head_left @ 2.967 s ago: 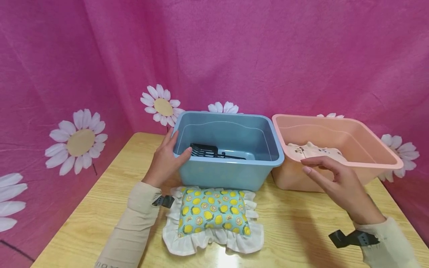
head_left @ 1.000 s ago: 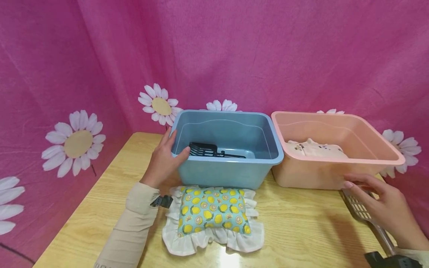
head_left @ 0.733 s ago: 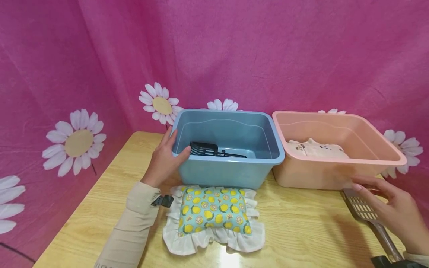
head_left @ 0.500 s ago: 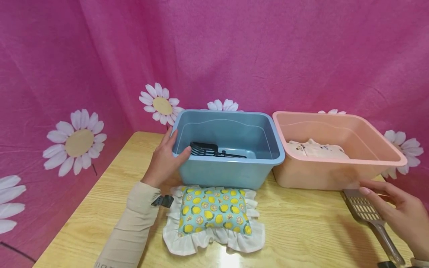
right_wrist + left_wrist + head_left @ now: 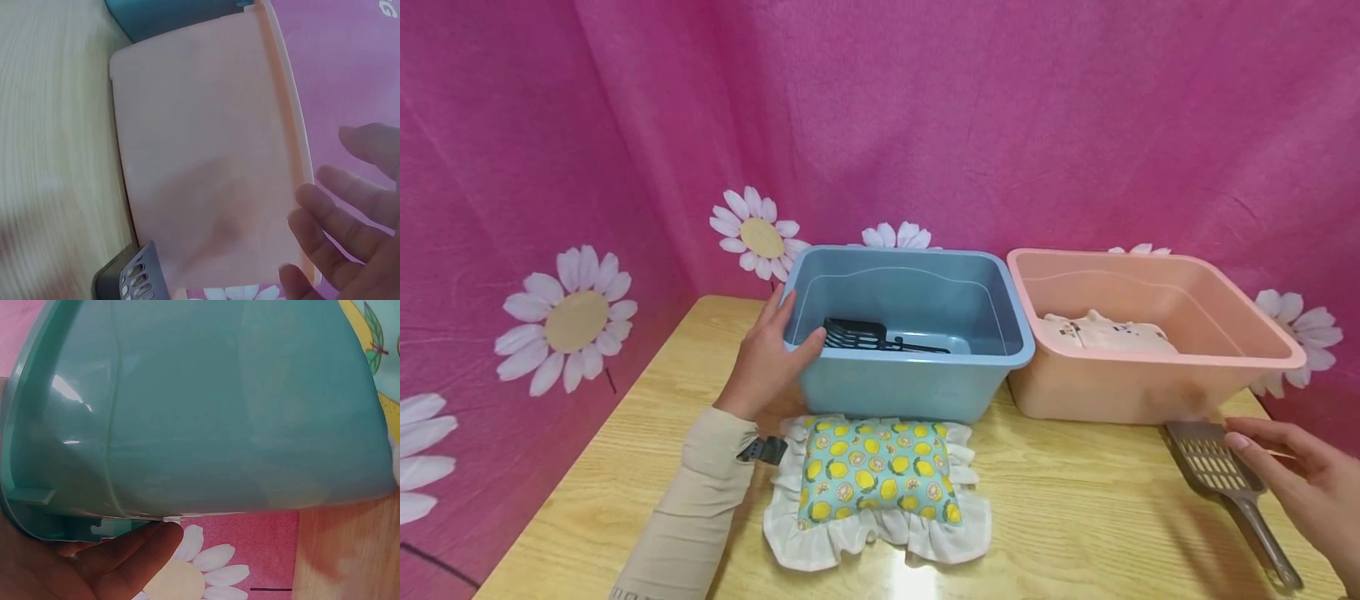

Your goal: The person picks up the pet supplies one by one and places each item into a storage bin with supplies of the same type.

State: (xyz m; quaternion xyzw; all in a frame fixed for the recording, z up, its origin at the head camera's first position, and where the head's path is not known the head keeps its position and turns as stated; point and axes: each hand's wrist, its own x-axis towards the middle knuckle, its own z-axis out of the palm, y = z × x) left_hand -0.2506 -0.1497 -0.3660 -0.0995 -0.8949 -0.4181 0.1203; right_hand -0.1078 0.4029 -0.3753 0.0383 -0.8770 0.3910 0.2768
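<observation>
My left hand (image 5: 765, 362) holds the front left corner of a blue plastic bin (image 5: 906, 387). Its thumb lies at the front rim; the left wrist view shows fingers (image 5: 147, 550) against the side below the lip. My right hand (image 5: 1303, 479) hovers beside a grey-brown litter scoop (image 5: 1213, 462), its fingers loosely spread and holding nothing. That scoop lies on the table, slotted head toward the pink bin (image 5: 1105, 396), handle toward me. In the right wrist view the right fingers (image 5: 337, 219) overlap the pink bin's rim.
A black slotted tool (image 5: 857, 333) lies inside the blue bin. Folded white printed cloth (image 5: 1105, 333) is in the pink bin. In front of the blue bin lies a lemon-print pillow (image 5: 880, 475) with white ruffles. Pink flowered curtain (image 5: 925, 125) hangs behind the wooden table (image 5: 1060, 517).
From over the pink bin's front, my right hand has moved right and toward me, drifting rightward past the scoop and uncovering it. My left hand stays on the blue bin.
</observation>
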